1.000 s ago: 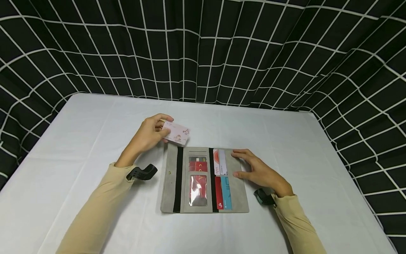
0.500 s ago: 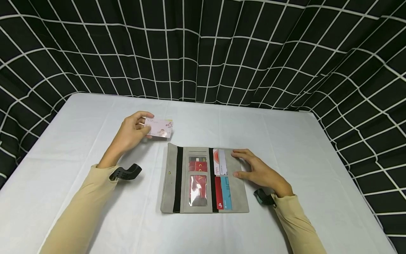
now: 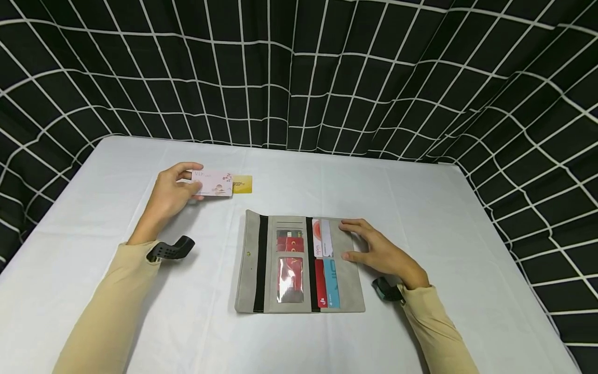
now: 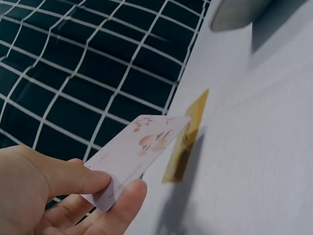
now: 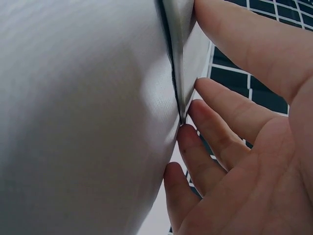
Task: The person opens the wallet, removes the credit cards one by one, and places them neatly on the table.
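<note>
While a dark, white-gridded curtain (image 3: 280, 78) hangs behind, a white-covered tabletop (image 3: 289, 343) carries an open grey wallet (image 3: 271, 270). The right hand (image 3: 385, 254) touches the wallet's right panel, its grip parted — thumb and fingers apart. Well apart from it, the left hand (image 3: 170, 189) hovers beyond the wallet's left flap, its grip clamped on a pink VIP card (image 3: 215, 182). A yellow card (image 3: 243, 184) shows past that card's right edge — whether it touches the tabletop is unclear.
</note>
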`<state>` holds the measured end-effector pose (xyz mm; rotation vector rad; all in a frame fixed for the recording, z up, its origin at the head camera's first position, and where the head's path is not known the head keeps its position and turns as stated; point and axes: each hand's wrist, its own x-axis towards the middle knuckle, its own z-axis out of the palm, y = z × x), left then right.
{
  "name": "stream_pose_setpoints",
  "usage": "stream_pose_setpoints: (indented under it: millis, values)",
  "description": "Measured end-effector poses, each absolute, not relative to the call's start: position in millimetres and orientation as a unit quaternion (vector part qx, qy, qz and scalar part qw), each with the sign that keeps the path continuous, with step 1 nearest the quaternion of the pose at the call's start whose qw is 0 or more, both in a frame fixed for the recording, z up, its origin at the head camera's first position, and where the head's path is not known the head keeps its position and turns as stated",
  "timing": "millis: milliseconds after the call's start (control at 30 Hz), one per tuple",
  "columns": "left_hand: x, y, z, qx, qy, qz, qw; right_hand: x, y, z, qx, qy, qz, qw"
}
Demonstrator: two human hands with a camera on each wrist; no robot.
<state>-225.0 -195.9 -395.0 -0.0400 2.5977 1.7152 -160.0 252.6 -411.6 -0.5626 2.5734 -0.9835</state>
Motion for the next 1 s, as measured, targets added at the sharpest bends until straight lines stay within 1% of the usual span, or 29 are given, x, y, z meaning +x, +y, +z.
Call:
stream_pose_setpoints:
  millis: [233,833,1000]
  values:
    - [-227,-205,-400,-0.037,0.825,0.564,0.011,-160,252,-412,-0.195,0.904,-0.342,0.164]
    - [-233,-224,-408,-0.093,0.812,0.576,-0.022,-160,252,-413,-0.187,0.903,-0.349,0.165]
    - [-232,-230,-409,-0.111,0.822,0.557,-0.031,-161,252,-413,-0.188,0.903,-0.349,0.167]
